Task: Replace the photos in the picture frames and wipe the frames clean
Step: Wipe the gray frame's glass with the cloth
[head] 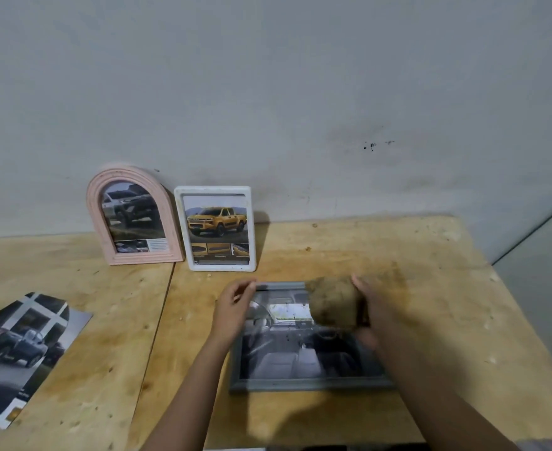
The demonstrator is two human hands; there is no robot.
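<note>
A grey picture frame [304, 384] lies flat on the wooden table [431, 288] and holds a photo of a car interior. My left hand [232, 309] grips its upper left corner, fingers curled over the top edge. My right hand [370, 315] holds a brown cloth [333, 302] bunched on the frame's upper right part. A pink arched frame [95, 216] and a white rectangular frame [217, 190] lean upright against the wall, each with a car photo inside.
A loose car photo [24, 349] with its top cut to an arch lies on the left of the table. The table's right edge falls off beside the wall corner [528, 236]. A seam [157, 323] runs between two table boards.
</note>
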